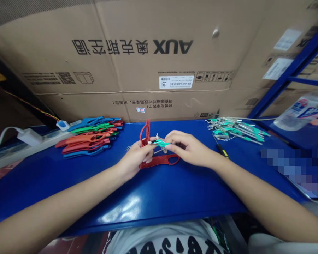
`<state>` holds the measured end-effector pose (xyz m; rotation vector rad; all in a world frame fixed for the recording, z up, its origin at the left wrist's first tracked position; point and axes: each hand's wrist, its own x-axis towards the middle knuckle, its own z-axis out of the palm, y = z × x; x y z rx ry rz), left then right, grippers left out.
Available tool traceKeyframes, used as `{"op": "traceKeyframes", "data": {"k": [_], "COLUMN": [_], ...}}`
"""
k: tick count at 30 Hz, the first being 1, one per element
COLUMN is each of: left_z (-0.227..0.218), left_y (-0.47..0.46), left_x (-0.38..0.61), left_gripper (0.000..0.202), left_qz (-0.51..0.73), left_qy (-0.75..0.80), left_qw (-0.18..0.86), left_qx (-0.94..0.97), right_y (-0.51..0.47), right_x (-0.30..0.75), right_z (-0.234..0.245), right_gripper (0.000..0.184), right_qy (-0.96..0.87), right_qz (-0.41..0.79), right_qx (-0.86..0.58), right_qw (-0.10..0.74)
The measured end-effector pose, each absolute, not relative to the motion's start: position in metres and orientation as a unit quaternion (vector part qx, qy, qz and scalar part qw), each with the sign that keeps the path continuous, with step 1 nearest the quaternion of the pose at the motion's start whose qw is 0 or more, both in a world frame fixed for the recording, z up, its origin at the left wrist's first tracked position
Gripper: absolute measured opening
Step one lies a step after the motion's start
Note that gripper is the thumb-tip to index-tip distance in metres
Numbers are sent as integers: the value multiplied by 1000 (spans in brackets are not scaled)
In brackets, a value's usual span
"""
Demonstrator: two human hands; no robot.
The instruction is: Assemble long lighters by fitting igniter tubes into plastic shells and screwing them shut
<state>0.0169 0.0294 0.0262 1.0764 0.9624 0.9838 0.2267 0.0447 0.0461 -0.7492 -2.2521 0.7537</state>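
Note:
Near the middle of the blue table, my left hand [135,158] is closed around a red plastic handle piece [147,130] with a loop, held upright. Pinched in the fingers of my right hand [188,147] is a green plastic part [161,142] with a white wire and a black and white end. That end sits against the red piece, by my left thumb; whether it is seated inside is hidden. Just below the hands lies another red handle piece [161,161] with a loop. A clear object and a thin rod show behind the green part, partly covered.
Blue, green and red handle pieces [92,135] are stacked at the left beside a white power strip [50,137]. Green parts with metal rods [235,129] lie piled at the right, near a screwdriver [223,151] and a plastic bottle [299,111]. A cardboard wall [137,77] stands behind.

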Motion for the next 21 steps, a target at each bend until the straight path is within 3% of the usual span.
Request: {"op": "traceKeyframes", "data": {"k": [4, 7, 9, 13, 16, 21], "left_z": [32, 36, 35, 31, 31, 38], "left_y": [30, 36, 41, 49, 50, 46], "left_x": [34, 39, 38, 26, 18, 13], "left_gripper": [28, 39, 51, 72, 59, 39], "left_qz": [440, 412, 387, 267, 171, 65], "left_qy": [388, 417, 450, 404, 355, 318], "left_qw": [682, 629, 522, 262, 205, 185], "left_qx": [436, 510, 613, 834, 896, 928], "right_y": [41, 55, 71, 108, 124, 133], "right_x": [222, 244, 274, 358, 417, 465], "right_z": [45, 59, 70, 74, 57, 18], "right_gripper": [26, 27, 27, 16, 12, 20], "right_qy": [-839, -839, -857, -803, -760, -683], "right_qz": [353, 331, 209, -82, -101, -63], "right_qx": [-284, -292, -330, -533, -587, -645], "right_qw": [300, 318, 336, 254, 260, 336]}}
